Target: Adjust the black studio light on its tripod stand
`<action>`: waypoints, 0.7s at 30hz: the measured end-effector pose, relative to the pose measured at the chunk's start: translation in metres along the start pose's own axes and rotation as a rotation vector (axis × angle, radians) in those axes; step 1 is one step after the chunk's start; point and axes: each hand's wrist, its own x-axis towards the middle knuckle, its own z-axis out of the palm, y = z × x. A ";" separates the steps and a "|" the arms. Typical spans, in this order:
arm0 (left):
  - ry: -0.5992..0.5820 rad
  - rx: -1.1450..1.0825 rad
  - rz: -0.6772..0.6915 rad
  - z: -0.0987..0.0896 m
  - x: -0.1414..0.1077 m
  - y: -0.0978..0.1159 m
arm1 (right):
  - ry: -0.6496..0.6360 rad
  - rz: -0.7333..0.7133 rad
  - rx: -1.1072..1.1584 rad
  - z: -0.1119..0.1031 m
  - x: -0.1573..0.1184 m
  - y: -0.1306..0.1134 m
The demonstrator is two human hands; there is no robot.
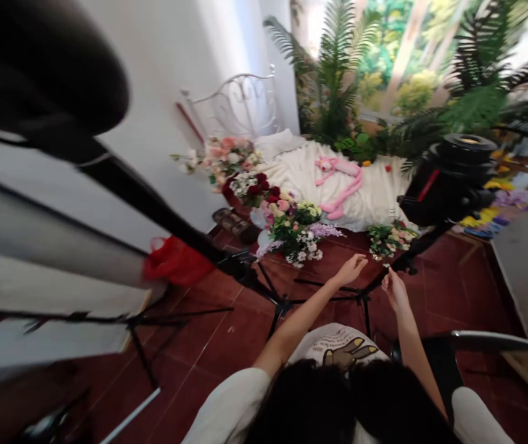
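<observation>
The head camera looks forward and down at the hands (351, 269).

White short-sleeved T-shirt (229, 407), brown and yellow cartoon print (340, 350) on the front, long dark hair (305, 410)

Anything in the right hand (396, 293) is too small to tell. A blurred black shape (37, 68) runs off the top-left corner.

Flower bouquets (294, 237) on tile floor (227, 345) before bed (301, 185); plush toy (350, 188) on bed; palm plants (333, 80) behind.
</observation>
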 end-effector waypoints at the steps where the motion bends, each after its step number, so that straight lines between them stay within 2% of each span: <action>1: -0.056 -0.013 0.065 0.010 0.014 0.012 | 0.059 -0.002 0.056 -0.008 -0.003 -0.007; 3: -0.160 -0.049 0.176 0.034 0.039 0.036 | 0.166 0.004 0.155 -0.021 -0.010 -0.018; 6: -0.274 -0.084 0.286 0.072 0.064 0.061 | 0.255 0.036 0.269 -0.033 -0.017 -0.026; 8: -0.289 -0.062 0.299 0.092 0.072 0.069 | 0.261 0.086 0.379 -0.037 -0.020 -0.028; 10: -0.260 -0.022 0.263 0.106 0.075 0.072 | 0.212 0.160 0.511 -0.039 -0.021 -0.029; 14: -0.175 0.032 0.207 0.115 0.075 0.070 | 0.038 0.291 0.719 -0.041 -0.016 -0.029; 18: -0.138 0.032 0.191 0.117 0.075 0.067 | -0.113 0.209 1.017 -0.043 -0.005 -0.028; 21: -0.144 0.023 0.170 0.117 0.076 0.065 | -0.180 0.143 1.136 -0.043 0.003 -0.026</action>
